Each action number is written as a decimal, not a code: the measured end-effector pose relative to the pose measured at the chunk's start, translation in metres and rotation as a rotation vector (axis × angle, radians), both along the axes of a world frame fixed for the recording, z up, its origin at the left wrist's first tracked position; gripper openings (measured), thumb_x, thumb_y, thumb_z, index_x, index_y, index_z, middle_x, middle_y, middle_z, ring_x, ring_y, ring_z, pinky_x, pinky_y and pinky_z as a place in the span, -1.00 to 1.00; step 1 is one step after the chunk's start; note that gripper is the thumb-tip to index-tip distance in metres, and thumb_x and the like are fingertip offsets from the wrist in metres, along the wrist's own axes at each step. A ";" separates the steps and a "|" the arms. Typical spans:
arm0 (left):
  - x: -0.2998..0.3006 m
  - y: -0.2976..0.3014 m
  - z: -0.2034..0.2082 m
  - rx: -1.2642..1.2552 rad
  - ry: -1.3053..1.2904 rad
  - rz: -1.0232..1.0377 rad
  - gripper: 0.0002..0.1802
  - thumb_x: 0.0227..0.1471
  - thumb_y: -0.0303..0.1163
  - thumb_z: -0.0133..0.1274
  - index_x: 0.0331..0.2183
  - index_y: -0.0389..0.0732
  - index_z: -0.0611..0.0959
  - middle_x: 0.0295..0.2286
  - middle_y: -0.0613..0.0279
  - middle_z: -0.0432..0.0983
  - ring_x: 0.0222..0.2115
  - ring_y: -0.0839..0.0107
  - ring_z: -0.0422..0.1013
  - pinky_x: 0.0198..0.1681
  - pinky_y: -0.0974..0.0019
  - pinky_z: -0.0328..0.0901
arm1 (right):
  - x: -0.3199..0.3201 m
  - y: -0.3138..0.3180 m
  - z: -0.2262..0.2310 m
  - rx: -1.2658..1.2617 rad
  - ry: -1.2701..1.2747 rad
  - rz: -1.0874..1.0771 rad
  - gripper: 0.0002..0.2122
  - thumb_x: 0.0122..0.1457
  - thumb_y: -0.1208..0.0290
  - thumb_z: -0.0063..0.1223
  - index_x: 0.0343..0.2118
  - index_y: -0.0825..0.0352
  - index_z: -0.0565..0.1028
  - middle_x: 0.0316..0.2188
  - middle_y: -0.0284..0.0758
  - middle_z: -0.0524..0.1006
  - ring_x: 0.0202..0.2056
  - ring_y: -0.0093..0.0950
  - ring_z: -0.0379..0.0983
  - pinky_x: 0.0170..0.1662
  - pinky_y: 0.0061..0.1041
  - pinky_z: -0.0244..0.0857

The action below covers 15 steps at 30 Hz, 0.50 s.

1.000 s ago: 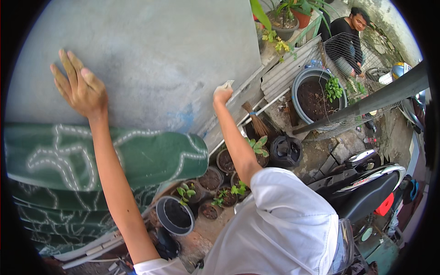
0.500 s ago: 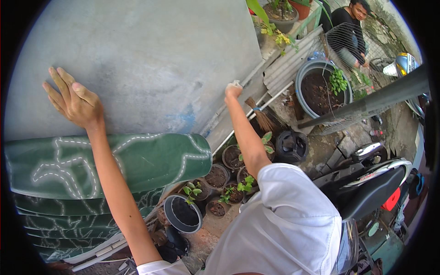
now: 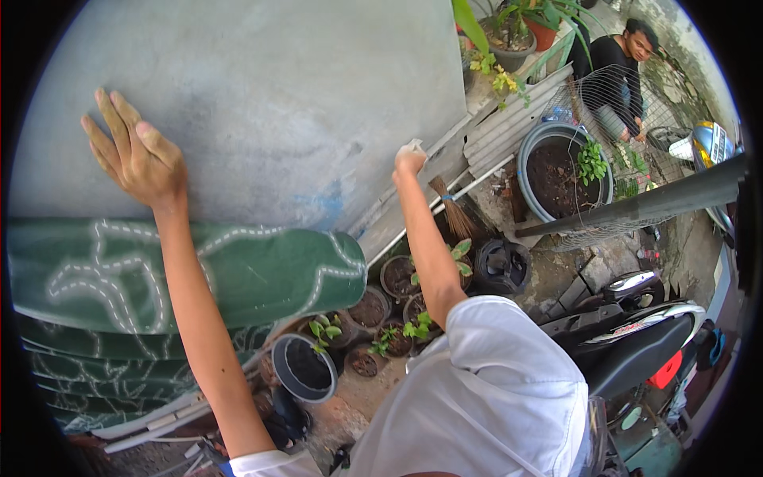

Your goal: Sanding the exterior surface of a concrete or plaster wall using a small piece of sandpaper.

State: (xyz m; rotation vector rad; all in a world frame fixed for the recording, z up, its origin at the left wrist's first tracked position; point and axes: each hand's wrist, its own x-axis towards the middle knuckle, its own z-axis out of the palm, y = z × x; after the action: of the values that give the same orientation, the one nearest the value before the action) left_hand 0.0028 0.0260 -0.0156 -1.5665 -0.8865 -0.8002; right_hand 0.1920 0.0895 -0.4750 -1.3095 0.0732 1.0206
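Observation:
My left hand (image 3: 145,163) lies on the wide grey panel (image 3: 318,71), fingers stretched out and the thumb apart, holding nothing. At the panel's right edge my right hand (image 3: 408,164) is closed around a small crumpled whitish piece (image 3: 414,146), cloth or paper, I cannot tell which. A blue smear (image 3: 322,205) and darker smudges mark the panel between my hands. Along its near edge runs a green rounded cover (image 3: 230,274) with white dashed lines, beneath my left forearm.
Small potted plants (image 3: 367,308) and a grey bucket (image 3: 305,368) stand below my right arm. A short broom (image 3: 455,211) leans by the panel's edge. Farther right are a soil-filled tub (image 3: 556,171), a grey pole (image 3: 636,203), a motorbike (image 3: 636,350) and a crouching person (image 3: 612,79).
The whole view has shifted slightly. My right hand stays closed by the panel's edge, and my left hand stays spread on the panel, a little higher in the picture.

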 end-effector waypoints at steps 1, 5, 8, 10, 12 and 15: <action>0.001 0.005 0.003 0.012 0.001 -0.011 -0.37 0.44 -0.18 -0.44 0.25 -0.21 0.56 0.34 0.20 0.33 0.42 -0.05 0.07 0.46 -0.04 -0.05 | -0.004 0.008 0.008 0.012 0.001 -0.011 -0.82 0.33 0.54 -0.08 -0.38 0.42 0.53 -0.43 -0.39 0.50 -0.40 -0.49 0.28 -0.29 -0.39 0.29; 0.005 0.005 0.002 0.016 -0.001 -0.017 -0.37 0.44 -0.17 -0.44 0.24 -0.19 0.58 0.33 0.24 0.35 0.40 -0.05 0.12 0.44 -0.05 -0.02 | 0.001 0.010 0.002 0.050 -0.062 -0.104 -0.88 0.23 0.61 -0.10 -0.39 0.43 0.50 -0.41 -0.40 0.51 -0.37 -0.49 0.33 -0.25 -0.39 0.29; -0.001 0.009 -0.002 0.040 0.020 -0.049 -0.37 0.44 -0.16 -0.45 0.24 -0.18 0.58 0.32 0.25 0.37 0.40 -0.05 0.13 0.44 -0.05 -0.01 | 0.001 0.018 0.001 -0.116 -0.141 0.039 -0.77 0.31 0.56 -0.11 -0.17 0.50 0.61 -0.29 -0.29 0.62 -0.27 -0.43 0.47 -0.15 -0.42 0.35; -0.006 0.010 -0.001 0.022 0.044 -0.004 -0.36 0.44 -0.15 -0.45 0.25 -0.19 0.57 0.32 0.23 0.36 0.40 -0.05 0.12 0.45 -0.02 -0.03 | -0.017 0.012 0.011 0.012 -0.488 -0.104 -0.76 0.35 0.51 -0.11 -0.15 0.48 0.62 -0.30 -0.28 0.63 -0.27 -0.43 0.44 -0.14 -0.42 0.36; 0.006 0.011 -0.001 0.038 0.014 -0.045 -0.36 0.44 -0.15 -0.46 0.24 -0.19 0.58 0.32 0.23 0.38 0.40 -0.04 0.13 0.45 -0.02 -0.03 | 0.007 0.023 0.003 -0.028 -0.466 -0.139 -0.77 0.35 0.51 -0.10 -0.16 0.47 0.62 -0.27 -0.24 0.65 -0.26 -0.41 0.47 -0.14 -0.39 0.37; -0.015 0.005 -0.006 0.054 0.015 -0.033 -0.37 0.45 -0.14 -0.46 0.23 -0.11 0.60 0.30 0.28 0.40 0.39 -0.03 0.15 0.43 -0.06 0.00 | 0.007 0.018 0.001 -0.028 -0.327 -0.073 -0.78 0.31 0.54 -0.07 -0.14 0.49 0.61 -0.23 -0.14 0.68 -0.20 -0.32 0.56 -0.12 -0.32 0.41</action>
State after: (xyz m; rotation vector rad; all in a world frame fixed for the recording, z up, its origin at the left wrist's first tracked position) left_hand -0.0125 0.0314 -0.0218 -1.5416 -0.8242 -0.8286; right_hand 0.1986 0.1077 -0.4735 -1.4733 -0.1128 0.7363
